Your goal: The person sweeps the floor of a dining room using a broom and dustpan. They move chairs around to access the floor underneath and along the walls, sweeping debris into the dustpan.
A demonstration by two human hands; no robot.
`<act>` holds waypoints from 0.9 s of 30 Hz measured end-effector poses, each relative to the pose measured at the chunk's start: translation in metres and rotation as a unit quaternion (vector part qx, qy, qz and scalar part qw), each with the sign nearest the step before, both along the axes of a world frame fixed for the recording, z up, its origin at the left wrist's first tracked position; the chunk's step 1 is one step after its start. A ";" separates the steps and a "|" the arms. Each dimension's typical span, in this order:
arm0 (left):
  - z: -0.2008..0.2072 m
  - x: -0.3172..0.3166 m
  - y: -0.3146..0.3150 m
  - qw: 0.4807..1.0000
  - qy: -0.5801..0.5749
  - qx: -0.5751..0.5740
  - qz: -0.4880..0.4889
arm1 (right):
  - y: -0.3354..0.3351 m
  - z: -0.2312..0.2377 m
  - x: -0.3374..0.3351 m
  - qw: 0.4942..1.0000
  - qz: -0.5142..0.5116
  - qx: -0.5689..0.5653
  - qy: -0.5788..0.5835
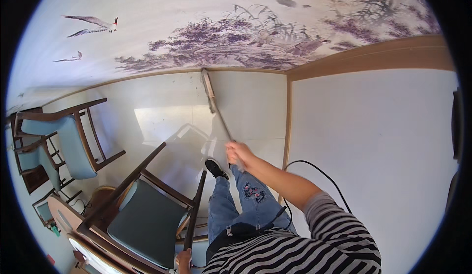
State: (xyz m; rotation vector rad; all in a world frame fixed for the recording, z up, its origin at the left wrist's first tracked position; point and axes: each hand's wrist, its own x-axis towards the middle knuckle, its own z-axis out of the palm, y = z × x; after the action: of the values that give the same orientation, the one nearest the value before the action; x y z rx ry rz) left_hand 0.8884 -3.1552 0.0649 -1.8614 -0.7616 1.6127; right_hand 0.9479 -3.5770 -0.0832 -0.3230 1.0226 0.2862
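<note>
Our right hand (238,152) is clenched round the pole of a long-handled flat mop (209,89), blurred at the fingers. In this head view the mop's head lies on the pale tiled floor (250,104), its far end at the foot of the mural wall (216,38), ahead of our black shoe (215,169). Our left hand (184,260), partly cut off by the lower edge, grasps the wooden frame of a dark-seated chair (142,223). That chair crowds the floor just left of our legs, apart from the mop; we cannot tell whether all its legs are down. Farther left, a blue-seated armchair (78,146) and others stand along that side, with a wooden tabletop (64,215) nearer us. On our right, a white panel (368,126) with brown trim bounds the floor, and a black cable (322,171) loops in front of it.
</note>
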 end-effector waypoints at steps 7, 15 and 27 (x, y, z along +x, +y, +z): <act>-0.037 -0.032 0.059 0.995 0.038 -0.023 -0.086 | -0.046 0.044 -0.119 0.985 -0.109 -0.030 0.131; -0.052 -0.058 0.105 0.972 0.023 -0.139 -0.191 | -0.086 -0.048 -0.054 0.979 -0.125 -0.120 0.104; 0.106 0.090 -0.106 0.704 -0.457 -0.483 -0.251 | 0.024 0.001 -0.030 0.996 0.078 -0.042 -0.028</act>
State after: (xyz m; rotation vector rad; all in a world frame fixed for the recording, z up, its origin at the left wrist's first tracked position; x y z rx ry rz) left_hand 0.9786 -3.2608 0.1708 -3.2937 0.4668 0.5885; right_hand 0.9180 -3.5527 -0.0824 -0.4854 0.9565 0.3729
